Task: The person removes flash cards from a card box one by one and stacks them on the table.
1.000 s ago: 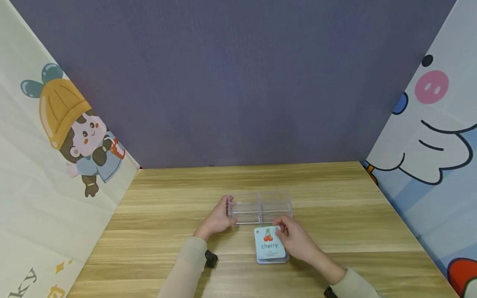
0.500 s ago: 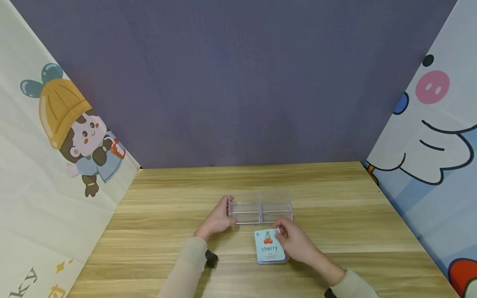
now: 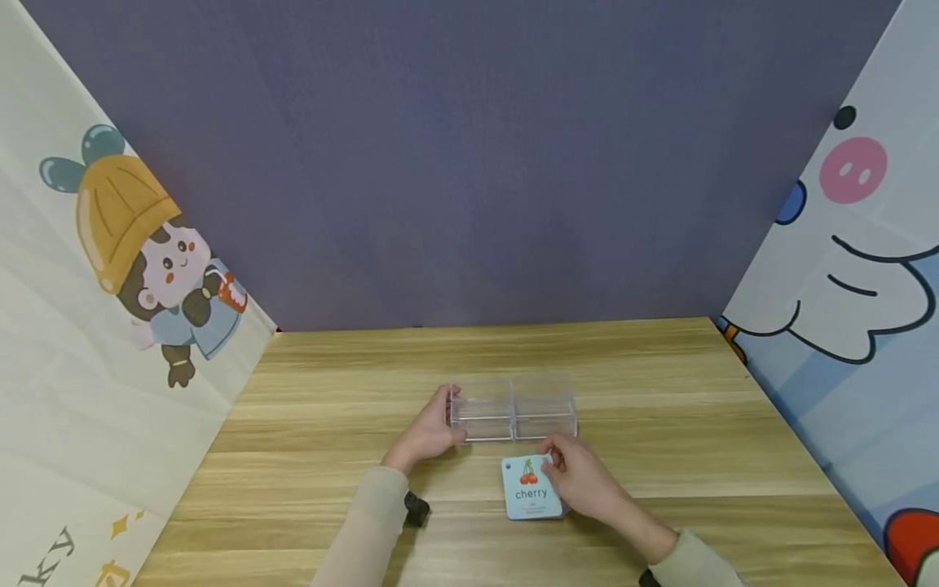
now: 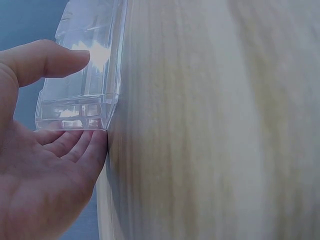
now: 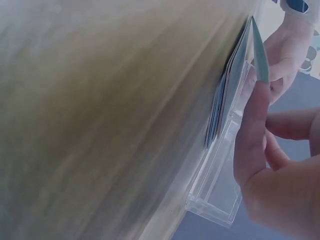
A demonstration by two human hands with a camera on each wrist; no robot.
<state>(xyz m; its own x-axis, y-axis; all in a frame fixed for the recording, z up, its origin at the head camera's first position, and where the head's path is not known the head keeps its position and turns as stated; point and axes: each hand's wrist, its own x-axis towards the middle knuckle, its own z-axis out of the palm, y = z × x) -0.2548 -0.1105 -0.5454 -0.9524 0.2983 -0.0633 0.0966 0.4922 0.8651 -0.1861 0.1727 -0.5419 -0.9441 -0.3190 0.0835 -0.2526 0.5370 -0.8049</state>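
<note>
The left hand (image 3: 428, 430) grips the left end of a clear plastic box (image 3: 512, 417) with a divider across its middle. In the left wrist view its thumb lies over the box's near side and its fingers reach around the end. Just in front of the box, the right hand (image 3: 587, 481) pinches a light blue flash card (image 3: 531, 496) printed with cherries and the word "cherry". Seen from the right wrist, that card leans away from a stack of cards (image 5: 222, 102) beneath it, its far edge close to the stack.
The wood-grain table (image 3: 330, 367) runs back to a dark blue-grey panel (image 3: 469, 179). Cartoon-printed cloths stand at the left (image 3: 88, 342) and right. A black wrist camera (image 3: 416, 510) sits at the left cuff.
The right hand has brought the cherry card slightly down toward the near side, so it covers more of the stack below. The left hand and the box have stayed in place.
</note>
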